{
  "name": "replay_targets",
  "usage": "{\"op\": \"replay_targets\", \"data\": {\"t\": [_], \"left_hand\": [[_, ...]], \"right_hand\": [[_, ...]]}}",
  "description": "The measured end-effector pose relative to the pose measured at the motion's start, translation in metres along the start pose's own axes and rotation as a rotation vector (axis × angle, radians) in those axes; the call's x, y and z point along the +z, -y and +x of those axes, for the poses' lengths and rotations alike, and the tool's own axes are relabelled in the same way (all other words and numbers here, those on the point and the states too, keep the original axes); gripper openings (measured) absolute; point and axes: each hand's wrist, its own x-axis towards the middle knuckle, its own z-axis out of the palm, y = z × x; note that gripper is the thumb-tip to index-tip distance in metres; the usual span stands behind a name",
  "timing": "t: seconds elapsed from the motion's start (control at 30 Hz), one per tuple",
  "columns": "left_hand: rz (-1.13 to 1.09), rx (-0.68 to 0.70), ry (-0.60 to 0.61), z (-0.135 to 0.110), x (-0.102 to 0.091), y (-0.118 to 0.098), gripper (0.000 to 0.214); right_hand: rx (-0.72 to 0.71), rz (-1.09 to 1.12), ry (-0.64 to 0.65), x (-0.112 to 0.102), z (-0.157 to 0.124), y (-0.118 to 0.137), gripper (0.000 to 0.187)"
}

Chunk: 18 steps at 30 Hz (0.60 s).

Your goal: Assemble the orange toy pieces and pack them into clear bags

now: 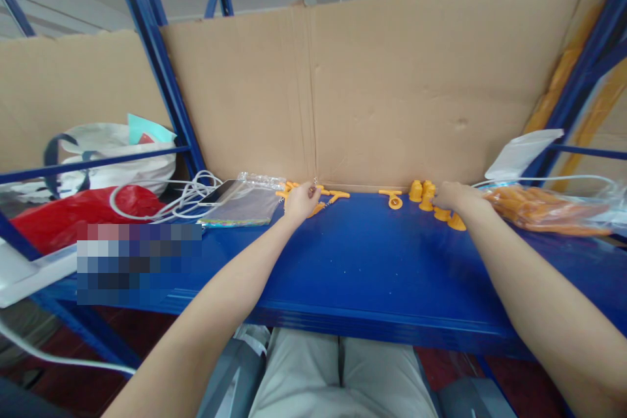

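Observation:
At the back of the blue shelf my left hand (300, 201) is closed in a pinch among small orange T-shaped pieces (339, 196), some with bits of chain. What its fingertips hold is too small to make out. My right hand (456, 196) reaches to a cluster of orange bell-shaped pieces (427, 196), touching or very near them. Its fingertips are largely hidden, so its grip cannot be told. Between the hands lies one orange T-shaped piece with a round end (394, 201).
A clear bag of long orange parts (548, 208) lies right of my right hand. On the left are a clear plastic pouch (242, 204), white cables (189, 199), a red bag (98, 212) and a white cloth bag (108, 144). A cardboard panel (392, 91) stands behind.

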Motion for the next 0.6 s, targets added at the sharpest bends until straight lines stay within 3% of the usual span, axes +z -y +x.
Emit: {"op": "replay_targets", "data": {"t": [0.1, 0.3, 0.53, 0.6], "left_hand": [[0.008, -0.005, 0.073, 0.000, 0.002, 0.000, 0.028], [0.092, 0.016, 0.176, 0.000, 0.002, 0.001, 0.040], [0.080, 0.051, 0.219, -0.001, 0.007, 0.009, 0.029], [0.080, 0.036, 0.202, 0.000, 0.009, 0.009, 0.033]], "right_hand": [[0.005, -0.060, 0.019, -0.006, -0.012, 0.008, 0.023], [0.088, -0.115, -0.094, -0.013, -0.025, 0.013, 0.034], [0.064, -0.158, -0.070, 0.001, -0.011, 0.005, 0.028], [-0.029, -0.098, -0.125, 0.003, -0.008, 0.005, 0.022]]}}
